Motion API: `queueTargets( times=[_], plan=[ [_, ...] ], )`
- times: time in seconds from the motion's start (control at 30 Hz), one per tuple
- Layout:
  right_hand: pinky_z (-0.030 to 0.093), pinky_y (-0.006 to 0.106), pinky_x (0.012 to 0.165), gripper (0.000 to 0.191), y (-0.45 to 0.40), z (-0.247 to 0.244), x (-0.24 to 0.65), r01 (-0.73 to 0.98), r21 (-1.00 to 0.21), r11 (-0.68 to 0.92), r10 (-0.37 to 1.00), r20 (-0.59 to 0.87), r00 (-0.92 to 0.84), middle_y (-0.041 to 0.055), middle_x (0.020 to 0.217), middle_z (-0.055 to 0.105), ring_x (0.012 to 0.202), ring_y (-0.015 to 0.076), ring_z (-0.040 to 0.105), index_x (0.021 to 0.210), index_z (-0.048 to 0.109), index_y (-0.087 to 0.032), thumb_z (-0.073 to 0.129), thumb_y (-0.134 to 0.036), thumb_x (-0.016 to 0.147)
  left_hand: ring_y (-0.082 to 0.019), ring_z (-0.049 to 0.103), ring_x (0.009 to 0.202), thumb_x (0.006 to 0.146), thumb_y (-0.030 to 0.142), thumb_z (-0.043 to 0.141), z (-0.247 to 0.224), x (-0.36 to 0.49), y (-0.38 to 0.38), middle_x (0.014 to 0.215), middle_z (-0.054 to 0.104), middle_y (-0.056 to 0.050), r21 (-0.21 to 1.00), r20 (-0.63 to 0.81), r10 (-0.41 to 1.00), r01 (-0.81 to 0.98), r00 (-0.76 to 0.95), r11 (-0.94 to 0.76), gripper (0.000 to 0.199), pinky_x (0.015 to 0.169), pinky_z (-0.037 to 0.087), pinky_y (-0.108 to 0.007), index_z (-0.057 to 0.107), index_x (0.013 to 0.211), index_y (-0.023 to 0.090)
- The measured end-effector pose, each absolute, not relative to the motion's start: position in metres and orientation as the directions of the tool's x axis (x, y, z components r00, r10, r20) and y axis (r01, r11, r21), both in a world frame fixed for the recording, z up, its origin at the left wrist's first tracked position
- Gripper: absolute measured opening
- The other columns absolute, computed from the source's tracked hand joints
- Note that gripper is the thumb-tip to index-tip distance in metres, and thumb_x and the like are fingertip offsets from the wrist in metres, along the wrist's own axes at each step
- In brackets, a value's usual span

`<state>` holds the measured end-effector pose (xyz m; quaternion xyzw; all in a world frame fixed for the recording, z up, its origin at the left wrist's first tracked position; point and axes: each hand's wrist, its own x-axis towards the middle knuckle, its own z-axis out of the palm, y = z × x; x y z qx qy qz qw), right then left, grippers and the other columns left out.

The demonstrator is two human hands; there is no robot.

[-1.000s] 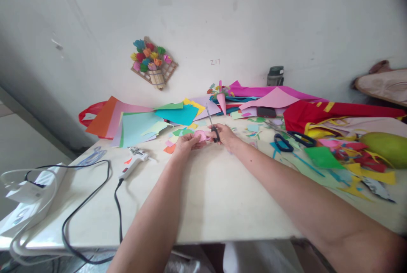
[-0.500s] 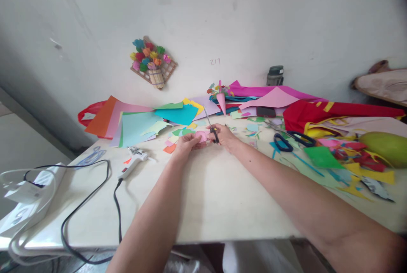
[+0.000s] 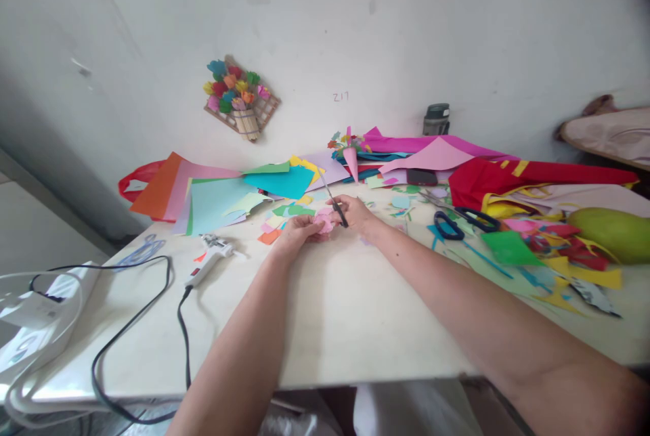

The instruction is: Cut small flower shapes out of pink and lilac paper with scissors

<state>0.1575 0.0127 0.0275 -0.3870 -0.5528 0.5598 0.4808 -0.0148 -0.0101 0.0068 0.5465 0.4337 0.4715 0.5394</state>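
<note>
Over the middle of the table, my left hand (image 3: 300, 232) pinches a small piece of pink paper (image 3: 323, 220). My right hand (image 3: 357, 215) is closed around a pair of scissors (image 3: 338, 210) with dark handles. Their blades point up and away to the left, just beyond the pink paper. Whether the right fingers also touch the paper is hard to make out. Small coloured paper scraps (image 3: 292, 210) lie just past my left hand.
On the left are a hot glue gun (image 3: 210, 261), its black cord and a white power strip (image 3: 76, 304). Coloured sheets (image 3: 218, 200) lie along the back. Blue-handled scissors (image 3: 449, 225), a green sheet (image 3: 510, 248) and a green fruit-like object (image 3: 609, 234) are on the right.
The view has shifted slightly. The pink paper has turned a little in my left fingers, and the scissors have tilted slightly beside it. Both hands keep their grips.
</note>
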Motion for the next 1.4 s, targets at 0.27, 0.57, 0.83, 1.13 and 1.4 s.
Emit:
queueTargets(
  times=[0.27,0.57,0.83,1.13,1.4],
  plan=[
    [0.043,0.021,0.049,0.032,0.01,0.027,0.153,-0.133,-0.989,0.056,0.972,0.084,-0.221,-0.0096,0.049,0.054,0.045,0.0081,0.049,0.085,0.061,-0.017,0.072,-0.006,0.057,-0.016,0.065,0.061,0.057,0.043,0.086,0.004,-0.013,-0.008,0.067,0.069,-0.003,0.99,0.108,0.993,-0.098,0.058,-0.102,0.037,0.063,0.053,-0.029,0.063,0.067,0.016],
    [0.036,0.017,0.041,0.032,0.01,0.022,0.153,-0.088,-0.995,0.048,0.965,0.069,-0.255,-0.0073,0.051,0.058,0.043,0.0086,0.052,0.09,0.062,-0.016,0.072,-0.009,0.06,-0.019,0.067,0.057,0.058,0.048,0.087,0.001,-0.014,-0.005,0.064,0.069,-0.004,0.991,0.093,0.995,-0.098,0.026,-0.09,0.042,0.061,0.055,-0.033,0.063,0.072,0.016],
    [0.025,0.015,0.03,0.027,0.012,0.023,0.161,-0.056,-0.998,-0.001,0.92,0.021,-0.392,-0.001,0.057,0.064,0.041,0.0078,0.055,0.087,0.059,-0.014,0.079,-0.023,0.071,-0.018,0.071,0.064,0.061,0.048,0.085,0.003,-0.016,-0.002,0.066,0.068,-0.002,0.975,0.117,0.992,-0.185,-0.038,-0.122,0.043,0.069,0.058,-0.031,0.06,0.073,0.015],
    [0.028,0.014,0.027,0.034,0.01,0.022,0.165,0.072,-0.997,0.041,0.862,-0.001,-0.506,0.0013,0.058,0.064,0.04,0.0081,0.055,0.082,0.06,-0.014,0.072,-0.046,0.08,-0.02,0.073,0.071,0.062,0.047,0.086,0.003,-0.019,-0.002,0.076,0.073,-0.006,0.953,0.13,0.985,-0.259,-0.114,-0.156,0.046,0.076,0.058,-0.034,0.056,0.076,0.016],
    [0.029,0.014,0.026,0.037,0.009,0.023,0.163,0.11,-0.993,0.046,0.818,-0.026,-0.574,0.0004,0.056,0.063,0.039,0.0089,0.056,0.082,0.056,-0.016,0.068,-0.05,0.083,-0.021,0.073,0.075,0.055,0.037,0.091,0.006,-0.02,-0.003,0.064,0.066,-0.001,0.893,0.112,0.979,-0.415,-0.169,-0.174,0.042,0.088,0.056,-0.039,0.056,0.064,0.015]
  ],
)
